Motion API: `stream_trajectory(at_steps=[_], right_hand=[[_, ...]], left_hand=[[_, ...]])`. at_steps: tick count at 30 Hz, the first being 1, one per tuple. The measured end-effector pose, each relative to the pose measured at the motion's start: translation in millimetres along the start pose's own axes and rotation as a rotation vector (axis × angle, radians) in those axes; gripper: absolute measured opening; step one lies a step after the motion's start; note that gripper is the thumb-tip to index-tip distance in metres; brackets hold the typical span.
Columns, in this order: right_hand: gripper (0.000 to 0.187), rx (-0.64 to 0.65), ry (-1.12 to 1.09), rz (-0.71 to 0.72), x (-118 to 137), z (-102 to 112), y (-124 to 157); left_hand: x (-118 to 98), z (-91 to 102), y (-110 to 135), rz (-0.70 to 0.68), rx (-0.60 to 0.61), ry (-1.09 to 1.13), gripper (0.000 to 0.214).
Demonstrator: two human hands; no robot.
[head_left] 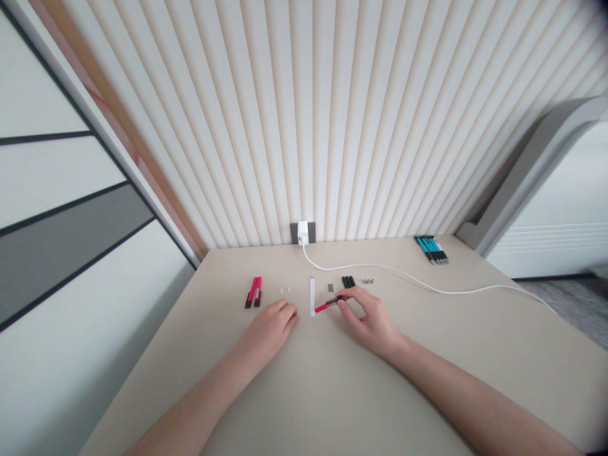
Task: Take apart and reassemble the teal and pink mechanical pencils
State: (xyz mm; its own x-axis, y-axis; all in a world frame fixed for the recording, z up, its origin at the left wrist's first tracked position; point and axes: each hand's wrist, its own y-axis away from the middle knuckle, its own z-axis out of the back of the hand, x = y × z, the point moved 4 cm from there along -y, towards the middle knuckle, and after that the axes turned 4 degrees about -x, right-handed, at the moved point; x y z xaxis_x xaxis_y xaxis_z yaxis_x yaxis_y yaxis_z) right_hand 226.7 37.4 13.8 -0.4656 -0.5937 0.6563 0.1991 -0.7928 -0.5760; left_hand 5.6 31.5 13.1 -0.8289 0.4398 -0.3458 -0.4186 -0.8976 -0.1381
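Observation:
My right hand (368,320) pinches a slim red-and-black pen barrel (329,304) between thumb and fingertips, its red end pointing left. My left hand (270,330) rests on the beige tabletop (304,386) with relaxed, curled fingers, holding nothing. Its fingertips lie just left of a narrow white strip (312,296). Beyond that hand lie several red-and-black pens (253,292) and two tiny white pieces (285,289). Past my right hand are a small dark grey square piece (330,287), several black pen parts (348,282) and several small metal parts (367,281).
A bundle of teal-and-black pens (431,249) lies at the back right of the table. A white charger (303,232) sits in a wall socket, and its white cable (403,273) runs across the table to the right. A ribbed wall stands behind.

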Motion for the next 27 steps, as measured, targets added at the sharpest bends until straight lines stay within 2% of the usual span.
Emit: stream_trajectory(at_steps=[6, 12, 16, 19, 23, 27], right_hand=[[0.015, 0.001, 0.008, 0.014, 0, 0, 0], [0.016, -0.012, 0.025, 0.021, -2, 0, 1], [0.015, -0.017, 0.023, 0.029, -1, 0, 0], [0.015, -0.016, 0.019, 0.032, 1, 2, 0], [0.015, -0.024, 0.013, 0.036, 3, 3, -1], [0.015, -0.034, 0.006, 0.051, 4, 4, -2]], left_hand=[[-1, 0.6, 0, -0.017, -0.018, -0.011, 0.025], [4, 0.9, 0, -0.043, -0.036, 0.052, 0.018], [10, -1.0, 1, 0.005, -0.087, 0.058, 0.011], [14, -1.0, 1, 0.039, -0.124, 0.065, 0.021], [12, -0.4, 0, -0.004, -0.100, 0.053, 0.018], [9, 0.3, -1, -0.017, -0.077, 0.038, 0.025]])
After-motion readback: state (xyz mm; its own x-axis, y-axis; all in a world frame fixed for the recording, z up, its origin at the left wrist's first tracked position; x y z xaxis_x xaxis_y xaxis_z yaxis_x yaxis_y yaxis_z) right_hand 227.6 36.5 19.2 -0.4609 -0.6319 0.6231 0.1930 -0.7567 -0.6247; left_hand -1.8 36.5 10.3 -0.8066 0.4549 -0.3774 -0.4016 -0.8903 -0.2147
